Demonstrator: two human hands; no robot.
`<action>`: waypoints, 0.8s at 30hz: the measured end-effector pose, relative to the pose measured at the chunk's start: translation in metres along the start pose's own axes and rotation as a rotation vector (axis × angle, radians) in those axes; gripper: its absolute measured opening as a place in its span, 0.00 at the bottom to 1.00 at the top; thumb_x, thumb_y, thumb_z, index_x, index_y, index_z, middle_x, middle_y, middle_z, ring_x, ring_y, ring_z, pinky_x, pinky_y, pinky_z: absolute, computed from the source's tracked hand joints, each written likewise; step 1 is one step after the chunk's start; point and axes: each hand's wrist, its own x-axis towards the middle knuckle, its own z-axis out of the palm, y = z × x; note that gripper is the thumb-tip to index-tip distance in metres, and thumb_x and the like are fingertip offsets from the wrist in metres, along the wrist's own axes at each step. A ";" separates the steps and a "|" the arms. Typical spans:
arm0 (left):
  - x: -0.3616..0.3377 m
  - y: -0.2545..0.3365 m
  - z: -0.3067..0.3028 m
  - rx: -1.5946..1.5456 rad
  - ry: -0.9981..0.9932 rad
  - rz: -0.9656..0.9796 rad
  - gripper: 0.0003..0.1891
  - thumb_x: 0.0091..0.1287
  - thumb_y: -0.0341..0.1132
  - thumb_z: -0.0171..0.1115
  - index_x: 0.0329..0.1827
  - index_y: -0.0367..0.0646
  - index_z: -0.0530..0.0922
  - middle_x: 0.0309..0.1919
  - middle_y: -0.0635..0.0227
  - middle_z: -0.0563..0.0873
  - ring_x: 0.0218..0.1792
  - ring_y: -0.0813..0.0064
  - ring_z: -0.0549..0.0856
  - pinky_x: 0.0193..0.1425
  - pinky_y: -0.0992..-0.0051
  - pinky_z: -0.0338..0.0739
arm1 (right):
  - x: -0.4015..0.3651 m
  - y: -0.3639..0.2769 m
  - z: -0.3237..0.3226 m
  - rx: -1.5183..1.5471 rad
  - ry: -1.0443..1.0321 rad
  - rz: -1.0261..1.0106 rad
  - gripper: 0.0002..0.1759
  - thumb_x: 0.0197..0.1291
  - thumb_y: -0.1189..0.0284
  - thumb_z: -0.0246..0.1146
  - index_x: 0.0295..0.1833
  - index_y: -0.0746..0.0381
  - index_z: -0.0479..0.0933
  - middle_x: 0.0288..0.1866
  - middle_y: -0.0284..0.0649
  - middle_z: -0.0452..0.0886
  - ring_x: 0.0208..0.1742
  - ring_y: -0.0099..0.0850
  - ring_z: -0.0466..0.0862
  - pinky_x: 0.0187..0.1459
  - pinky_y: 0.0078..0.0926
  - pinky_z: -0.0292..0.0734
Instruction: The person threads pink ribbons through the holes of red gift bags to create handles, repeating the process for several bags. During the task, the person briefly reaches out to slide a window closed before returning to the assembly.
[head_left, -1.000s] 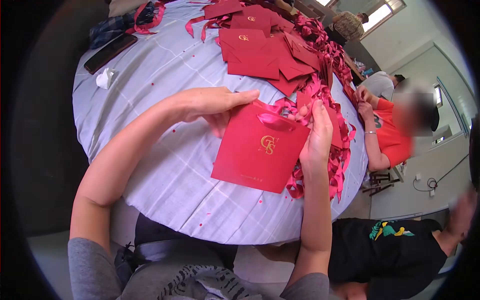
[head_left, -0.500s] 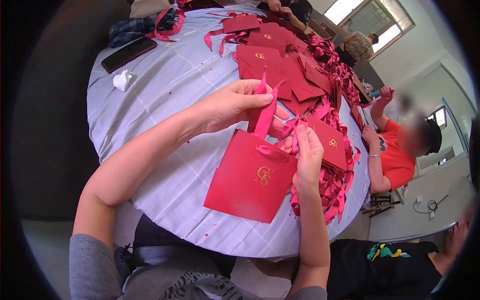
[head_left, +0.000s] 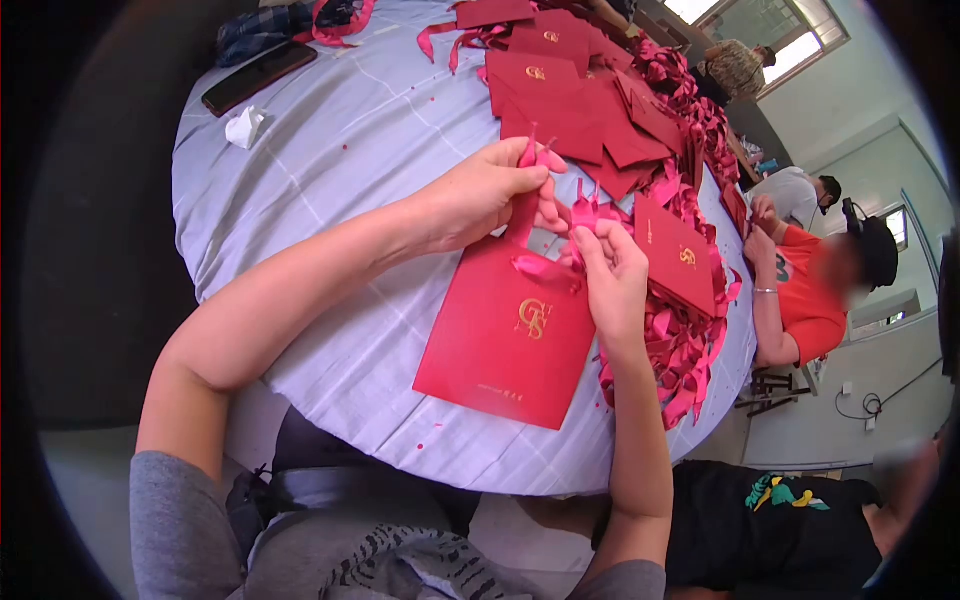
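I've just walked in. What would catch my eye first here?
Probably the red bag with gold letters, front and centre, where the left hand and right hand pinch pink ribbon at its top edge. Beyond it, more bags lie heaped, with tangled ribbons down the right side. Off to the left, a dark phone and crumpled white tissue stand out against the pale cloth.

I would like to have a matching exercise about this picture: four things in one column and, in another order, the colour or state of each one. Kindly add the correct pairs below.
Column one:
1. Phone
2. Tissue
3. Bag nearest the person
4. Left hand

Column two:
A. White and crumpled
B. Pinching pink ribbon
C. Red, with gold letters
D. Dark, lying flat on the tablecloth

Pairs: 1-D; 2-A; 3-C; 4-B
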 end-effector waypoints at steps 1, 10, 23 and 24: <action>0.003 -0.006 -0.004 -0.042 0.016 0.005 0.09 0.73 0.31 0.43 0.50 0.37 0.67 0.33 0.67 0.78 0.33 0.75 0.81 0.52 0.64 0.79 | 0.001 0.005 -0.002 -0.026 -0.015 -0.008 0.07 0.66 0.74 0.57 0.37 0.68 0.73 0.28 0.33 0.78 0.28 0.15 0.75 0.31 0.13 0.70; 0.005 -0.008 -0.005 1.348 0.385 0.952 0.19 0.60 0.26 0.58 0.54 0.34 0.67 0.42 0.49 0.77 0.48 0.50 0.76 0.54 0.63 0.70 | 0.000 -0.013 -0.018 -0.610 0.238 -0.254 0.10 0.60 0.72 0.62 0.39 0.69 0.76 0.29 0.42 0.79 0.26 0.26 0.79 0.30 0.23 0.73; -0.043 -0.064 0.019 1.708 -0.559 0.480 0.39 0.69 0.59 0.39 0.71 0.33 0.53 0.71 0.48 0.54 0.73 0.55 0.51 0.75 0.56 0.40 | -0.009 -0.022 -0.019 -0.928 -0.051 -0.022 0.17 0.61 0.62 0.58 0.32 0.66 0.78 0.25 0.52 0.79 0.30 0.51 0.81 0.33 0.44 0.73; -0.042 -0.061 0.020 1.659 -0.538 0.525 0.38 0.69 0.57 0.41 0.70 0.33 0.54 0.69 0.47 0.58 0.72 0.54 0.54 0.74 0.56 0.43 | -0.010 -0.022 -0.019 -0.936 -0.088 -0.012 0.18 0.61 0.61 0.57 0.32 0.66 0.78 0.25 0.52 0.79 0.30 0.50 0.81 0.33 0.44 0.73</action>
